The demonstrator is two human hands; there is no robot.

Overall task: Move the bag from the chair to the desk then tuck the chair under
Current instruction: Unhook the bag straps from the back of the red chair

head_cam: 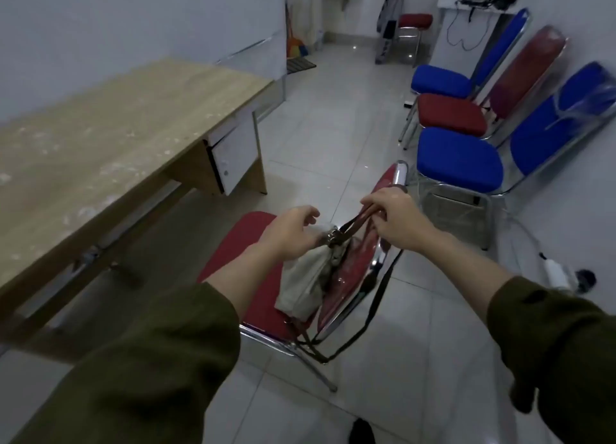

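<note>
A pale beige bag (305,282) with dark straps rests on the seat of a red chair (240,243) with a chrome frame, leaning against its backrest. My right hand (395,218) is closed around the bag's dark strap above the backrest. My left hand (291,230) is at the top of the bag by its metal ring, fingers curled; whether it grips the bag is unclear. A long strap loop hangs down behind the chair. The wooden desk (100,143) stands to the left, its top bare and dusty.
A row of blue and red chairs (460,163) lines the right wall. A drawer unit (233,157) hangs under the desk's far end. A white power strip and cable (556,273) lie on the tiled floor at right. Open floor lies between desk and chairs.
</note>
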